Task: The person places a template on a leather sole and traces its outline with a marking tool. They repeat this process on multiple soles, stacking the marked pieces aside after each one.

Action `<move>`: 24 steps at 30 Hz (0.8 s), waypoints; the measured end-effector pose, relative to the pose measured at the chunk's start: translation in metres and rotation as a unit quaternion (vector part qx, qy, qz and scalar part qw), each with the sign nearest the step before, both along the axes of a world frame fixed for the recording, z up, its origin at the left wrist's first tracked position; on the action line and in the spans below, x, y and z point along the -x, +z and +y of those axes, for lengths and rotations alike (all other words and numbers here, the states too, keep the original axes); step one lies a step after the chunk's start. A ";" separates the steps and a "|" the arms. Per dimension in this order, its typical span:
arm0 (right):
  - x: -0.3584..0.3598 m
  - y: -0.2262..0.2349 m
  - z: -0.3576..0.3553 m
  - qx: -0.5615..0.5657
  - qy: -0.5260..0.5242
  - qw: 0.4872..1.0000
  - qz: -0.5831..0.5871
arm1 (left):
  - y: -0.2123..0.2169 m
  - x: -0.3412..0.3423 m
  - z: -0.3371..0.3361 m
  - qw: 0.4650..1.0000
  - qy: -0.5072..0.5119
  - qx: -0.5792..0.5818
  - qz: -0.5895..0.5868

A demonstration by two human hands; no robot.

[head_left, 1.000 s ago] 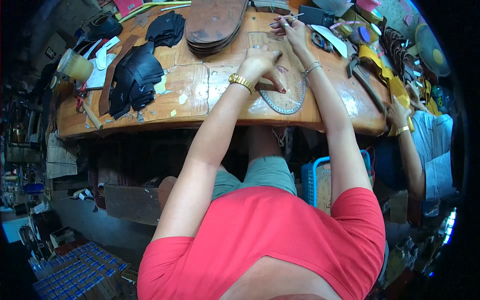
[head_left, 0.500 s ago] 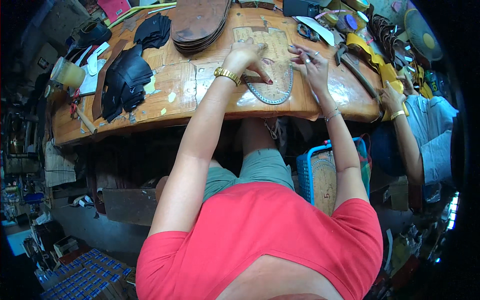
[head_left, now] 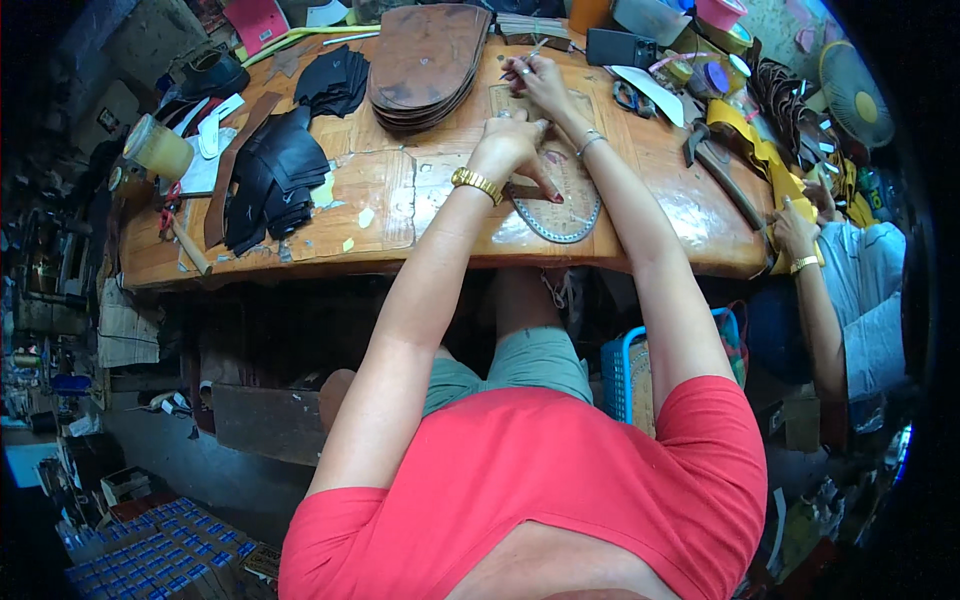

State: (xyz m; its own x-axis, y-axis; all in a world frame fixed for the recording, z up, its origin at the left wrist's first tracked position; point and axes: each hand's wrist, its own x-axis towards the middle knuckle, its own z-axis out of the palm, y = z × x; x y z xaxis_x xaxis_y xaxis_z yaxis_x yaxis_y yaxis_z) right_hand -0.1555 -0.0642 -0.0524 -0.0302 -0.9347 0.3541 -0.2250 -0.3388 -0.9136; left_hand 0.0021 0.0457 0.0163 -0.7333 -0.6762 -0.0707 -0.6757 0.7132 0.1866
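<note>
A tan, round-ended template (head_left: 572, 190) with handwriting and a dotted, pale edge lies on the wooden table in front of me. My left hand (head_left: 512, 152), a gold watch at its wrist, presses on its left side with the thumb stretched away from the fingers. Beyond it, at the template's far end, my right hand (head_left: 540, 85) is closed around a slim pen-like tool (head_left: 538, 46). The right forearm crosses over the template's right side and hides part of it. What lies under the left palm is hidden.
A stack of brown leather pieces (head_left: 425, 60) stands beyond my left hand. Black leather pieces (head_left: 275, 175) lie further left. A hammer (head_left: 725, 175) and scissors (head_left: 632, 98) lie right, near a co-worker's hand (head_left: 797, 230). A blue basket (head_left: 617, 380) is below the table edge.
My right hand has moved from the template's right side to its far end, further left. My left hand stays on the template. The whole view has shifted slightly.
</note>
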 end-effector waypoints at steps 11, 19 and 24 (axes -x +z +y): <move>-0.014 0.000 -0.009 0.052 -0.054 0.983 0.170 | -0.002 0.000 -0.004 1.000 0.013 -0.004 -0.010; 0.018 0.009 0.005 0.090 -0.093 0.955 0.268 | -0.003 -0.001 -0.004 1.000 0.004 0.001 -0.005; 0.026 0.008 0.013 0.068 -0.094 0.960 0.253 | -0.005 0.001 -0.005 1.000 0.000 0.005 0.002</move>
State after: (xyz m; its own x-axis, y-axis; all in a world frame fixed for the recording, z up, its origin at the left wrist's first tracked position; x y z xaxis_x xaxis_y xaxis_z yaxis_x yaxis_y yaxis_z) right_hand -0.1811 -0.0508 -0.0447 0.0140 -0.8732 0.4871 -0.6975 -0.3576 -0.6210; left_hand 0.0009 0.0407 0.0117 -0.7332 -0.6773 -0.0605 -0.6753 0.7147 0.1820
